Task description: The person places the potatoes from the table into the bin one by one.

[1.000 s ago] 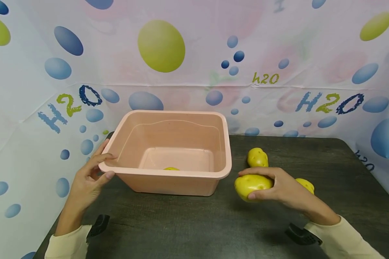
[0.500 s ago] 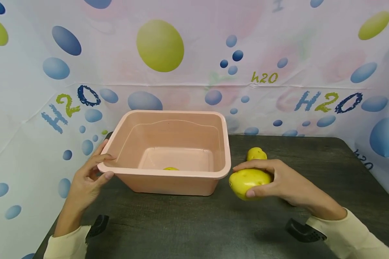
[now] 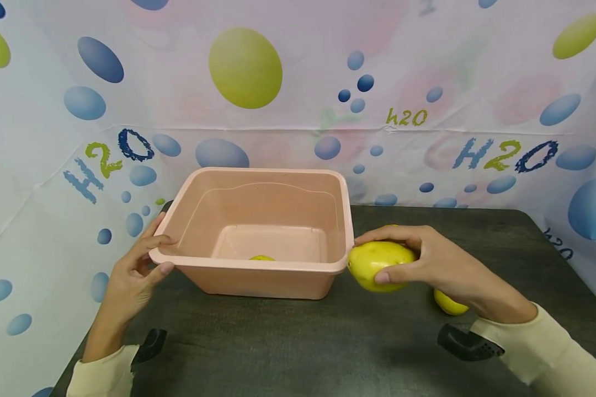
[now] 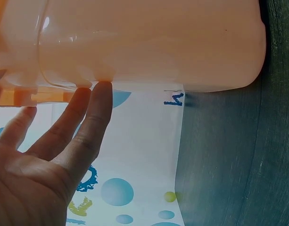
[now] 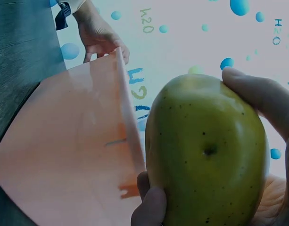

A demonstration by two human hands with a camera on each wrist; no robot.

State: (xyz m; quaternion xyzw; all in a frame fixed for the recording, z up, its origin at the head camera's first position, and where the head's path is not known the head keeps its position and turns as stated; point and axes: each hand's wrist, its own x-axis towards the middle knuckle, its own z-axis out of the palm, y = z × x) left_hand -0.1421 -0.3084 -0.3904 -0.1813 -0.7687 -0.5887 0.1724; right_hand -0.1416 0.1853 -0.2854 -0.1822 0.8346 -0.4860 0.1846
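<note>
Yellow potato (image 3: 370, 263) — higher now, nearer the pink basin (image 3: 268, 283)

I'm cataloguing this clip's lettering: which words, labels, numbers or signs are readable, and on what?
"H2O": large, left part of the patterned sheet.
"H2O": large, right part of the sheet.
"h2O": small, green, same sheet.
"h2O": small, dark, sheet's far right.
Too faint: pale letter, top of sheet.
Tub: none readable.

The tub (image 3: 273, 282) blocks your right hand (image 3: 429, 256) leftward; you can pass over its rim. Your left hand (image 3: 133, 278) obstructs its left end; toward the table's (image 3: 491, 237) right edge, a yellow fruit (image 3: 448, 303) obstructs.
</note>
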